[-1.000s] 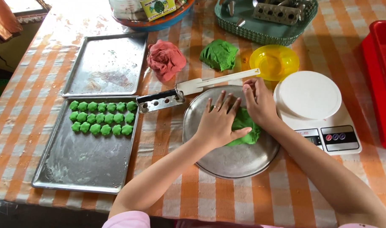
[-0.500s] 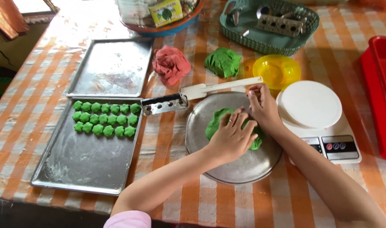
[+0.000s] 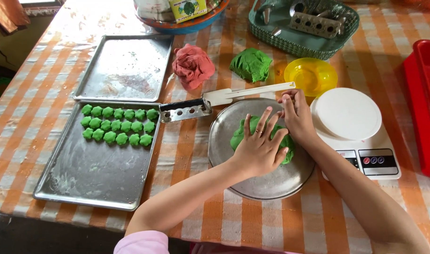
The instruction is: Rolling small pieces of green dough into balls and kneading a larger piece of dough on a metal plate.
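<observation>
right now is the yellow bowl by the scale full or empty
Empty: the yellow bowl shows only its bare, glossy inside, with no dough or liquid in it.

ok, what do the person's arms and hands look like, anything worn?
Both forearms are bare, no gloves or watch. The left hand wears a thin ring on one finger. The right hand shows none. A pink sleeve edge shows at the left upper arm.

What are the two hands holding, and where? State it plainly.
Neither grips anything. The left hand lies palm-down on top of the green dough in the round metal pan; the right hand touches the dough's far edge.
</observation>
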